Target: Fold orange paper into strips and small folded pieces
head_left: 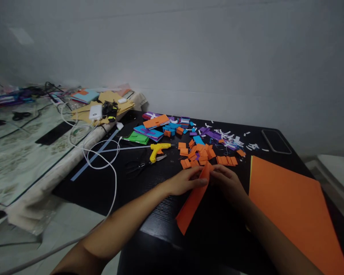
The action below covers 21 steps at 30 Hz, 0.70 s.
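Note:
Between my two hands a long folded strip of orange paper (192, 206) stands tilted over the black table. My left hand (186, 180) grips it from the left side, fingers closed around its upper part. At its top right edge, my right hand (225, 178) pinches the paper with the fingertips. Just beyond my hands lie several small folded orange paper pieces (199, 152), heaped loosely. A large orange sheet (292, 210) lies to the right of my right forearm, with a yellow edge showing beneath it.
Left of the pieces are a yellow hot glue gun (158, 149) and black-handled pliers (140, 165). Folded green paper (137, 137) and blue paper (149, 132) lie behind. A white cable (114, 183) hangs over the left edge. Paper scraps (229, 138) and a phone (276, 141) sit back right.

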### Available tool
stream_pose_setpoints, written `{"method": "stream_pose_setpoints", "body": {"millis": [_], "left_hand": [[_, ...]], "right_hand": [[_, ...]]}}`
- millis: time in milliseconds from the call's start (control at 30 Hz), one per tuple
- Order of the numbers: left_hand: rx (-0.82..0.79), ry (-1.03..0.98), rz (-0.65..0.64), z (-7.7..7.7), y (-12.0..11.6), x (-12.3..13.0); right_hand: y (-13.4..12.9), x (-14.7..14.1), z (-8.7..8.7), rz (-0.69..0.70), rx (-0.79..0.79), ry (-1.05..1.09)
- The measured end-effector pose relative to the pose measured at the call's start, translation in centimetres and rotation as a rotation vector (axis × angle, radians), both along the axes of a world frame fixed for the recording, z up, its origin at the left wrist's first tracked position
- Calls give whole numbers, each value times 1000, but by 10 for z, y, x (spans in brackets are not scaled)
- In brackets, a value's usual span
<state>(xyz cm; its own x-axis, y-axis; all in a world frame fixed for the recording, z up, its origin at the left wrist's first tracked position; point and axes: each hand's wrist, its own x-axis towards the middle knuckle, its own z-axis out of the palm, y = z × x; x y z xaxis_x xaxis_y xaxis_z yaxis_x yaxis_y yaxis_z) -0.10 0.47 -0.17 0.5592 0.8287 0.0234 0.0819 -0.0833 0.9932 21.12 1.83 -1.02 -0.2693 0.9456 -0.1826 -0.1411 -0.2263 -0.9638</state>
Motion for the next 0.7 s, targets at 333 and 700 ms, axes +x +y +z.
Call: {"method": "stream_pose_setpoints", "body": {"millis": [333, 700], "left_hand": [[-293, 12, -1, 16, -3, -1], [-539, -152, 102, 12, 0, -3]], "right_hand": [[-3, 0, 4, -7, 93, -70], [-8, -5, 9, -57, 145, -111]]}}
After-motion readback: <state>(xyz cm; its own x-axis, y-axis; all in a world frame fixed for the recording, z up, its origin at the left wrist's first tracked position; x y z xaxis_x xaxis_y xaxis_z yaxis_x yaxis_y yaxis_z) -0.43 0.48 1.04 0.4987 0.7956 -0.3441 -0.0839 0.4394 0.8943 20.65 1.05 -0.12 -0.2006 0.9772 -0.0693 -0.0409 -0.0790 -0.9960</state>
